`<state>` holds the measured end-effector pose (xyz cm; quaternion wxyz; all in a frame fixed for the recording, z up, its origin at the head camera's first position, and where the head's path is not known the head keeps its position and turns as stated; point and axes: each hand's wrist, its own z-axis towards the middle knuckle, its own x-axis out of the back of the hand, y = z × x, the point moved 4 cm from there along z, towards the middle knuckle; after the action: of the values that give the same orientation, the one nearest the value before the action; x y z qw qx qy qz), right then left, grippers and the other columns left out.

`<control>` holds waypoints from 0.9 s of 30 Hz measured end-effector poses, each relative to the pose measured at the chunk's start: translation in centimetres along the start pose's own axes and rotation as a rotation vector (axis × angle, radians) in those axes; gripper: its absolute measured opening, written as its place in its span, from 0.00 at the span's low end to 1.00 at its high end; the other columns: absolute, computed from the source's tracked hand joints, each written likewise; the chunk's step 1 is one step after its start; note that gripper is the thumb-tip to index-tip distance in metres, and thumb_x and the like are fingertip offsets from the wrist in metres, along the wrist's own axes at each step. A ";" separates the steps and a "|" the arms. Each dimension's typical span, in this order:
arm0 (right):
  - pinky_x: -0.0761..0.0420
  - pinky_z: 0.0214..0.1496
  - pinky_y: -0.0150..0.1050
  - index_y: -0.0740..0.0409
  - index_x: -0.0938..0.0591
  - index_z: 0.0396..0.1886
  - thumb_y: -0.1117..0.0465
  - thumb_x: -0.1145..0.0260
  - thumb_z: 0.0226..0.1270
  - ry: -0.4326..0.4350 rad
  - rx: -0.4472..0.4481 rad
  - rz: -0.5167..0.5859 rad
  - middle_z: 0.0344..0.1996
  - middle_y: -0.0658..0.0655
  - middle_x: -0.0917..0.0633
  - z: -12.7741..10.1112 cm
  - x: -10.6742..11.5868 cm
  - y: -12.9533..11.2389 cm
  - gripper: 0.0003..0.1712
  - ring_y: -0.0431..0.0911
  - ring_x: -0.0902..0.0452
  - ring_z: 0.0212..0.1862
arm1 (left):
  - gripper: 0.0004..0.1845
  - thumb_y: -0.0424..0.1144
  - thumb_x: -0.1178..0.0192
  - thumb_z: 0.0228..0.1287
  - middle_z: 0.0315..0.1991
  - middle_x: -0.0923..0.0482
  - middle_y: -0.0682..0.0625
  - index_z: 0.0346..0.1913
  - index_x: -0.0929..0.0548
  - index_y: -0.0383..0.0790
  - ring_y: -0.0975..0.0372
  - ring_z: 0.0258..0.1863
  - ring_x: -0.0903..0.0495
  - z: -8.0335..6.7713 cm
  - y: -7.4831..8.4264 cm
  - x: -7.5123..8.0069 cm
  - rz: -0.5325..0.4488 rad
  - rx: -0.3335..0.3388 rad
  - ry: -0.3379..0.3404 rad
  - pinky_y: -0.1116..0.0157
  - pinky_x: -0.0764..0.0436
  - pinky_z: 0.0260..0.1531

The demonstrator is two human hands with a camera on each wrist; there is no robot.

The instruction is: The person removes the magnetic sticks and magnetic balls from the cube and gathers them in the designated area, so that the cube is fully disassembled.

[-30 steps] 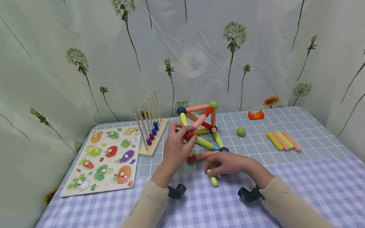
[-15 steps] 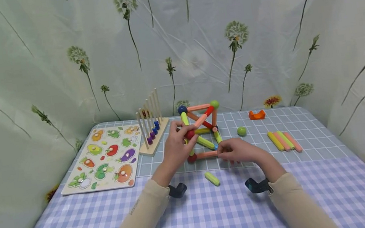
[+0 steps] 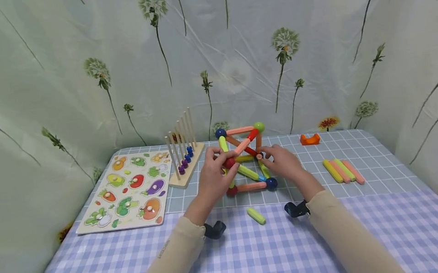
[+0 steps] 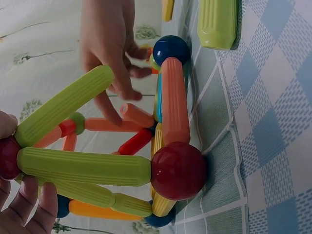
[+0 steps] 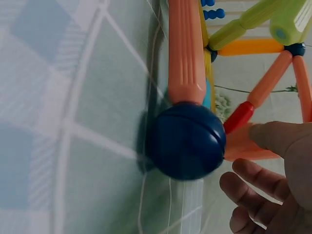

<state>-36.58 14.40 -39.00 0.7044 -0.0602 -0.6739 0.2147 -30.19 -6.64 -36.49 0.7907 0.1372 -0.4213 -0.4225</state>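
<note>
A frame of coloured rods and balls [image 3: 244,157] stands on the grey grid mat [image 3: 312,179]. My left hand [image 3: 222,161] reaches in from the left and pinches a red ball [image 3: 228,163] at a joint of green rods [image 4: 83,168]. From the right, my right hand [image 3: 268,156] has its thumb and fingertips on a short orange rod [image 5: 241,146] at the frame's far right side. Nearest me, a dark blue ball [image 5: 186,141] and a red ball [image 4: 178,170] form the bottom corners, joined by an orange rod [image 4: 174,100]. A loose green rod [image 3: 256,215] lies on the checked cloth in front.
A fruit peg puzzle [image 3: 128,191] lies at the left, with a wooden peg rack holding beads [image 3: 183,157] beside it. Several spare rods [image 3: 343,170] lie at the right, and an orange curved block [image 3: 310,139] sits behind them. Floral sheets wall in the table.
My right hand let go of the loose green rod on the cloth, then rose past the front blue ball to the frame's right side. The left hand stayed on the red ball.
</note>
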 end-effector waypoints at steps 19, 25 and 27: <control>0.24 0.32 0.39 0.53 0.21 0.51 0.52 0.37 0.72 0.066 -0.127 -0.020 0.36 0.58 0.15 0.7 -0.8 1.4 0.13 0.50 0.24 0.33 | 0.12 0.37 0.32 0.63 0.47 0.34 0.47 0.50 0.14 0.46 0.62 0.33 0.27 -0.1 0.3 0.2 -0.015 -0.040 0.004 0.71 0.22 0.32; 0.28 0.29 0.37 0.51 0.21 0.49 0.54 0.35 0.71 0.030 -0.166 -0.059 0.34 0.57 0.15 0.5 -1.3 2.3 0.11 0.50 0.26 0.32 | 0.13 0.37 0.31 0.63 0.48 0.34 0.47 0.50 0.14 0.46 0.62 0.35 0.27 -0.1 0.2 0.2 -0.010 -0.030 0.003 0.70 0.20 0.33; 0.27 0.30 0.37 0.51 0.20 0.49 0.53 0.35 0.71 0.008 -0.162 -0.077 0.35 0.57 0.15 0.5 -1.5 2.4 0.11 0.50 0.25 0.33 | 0.13 0.36 0.31 0.63 0.48 0.34 0.47 0.50 0.14 0.46 0.61 0.35 0.27 0.0 0.1 0.1 -0.011 -0.029 0.004 0.68 0.19 0.33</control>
<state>-37.63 15.88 -41.18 0.7077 -0.0919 -0.6879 0.1322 -30.06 -6.70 -36.38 0.7911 0.1289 -0.4127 -0.4327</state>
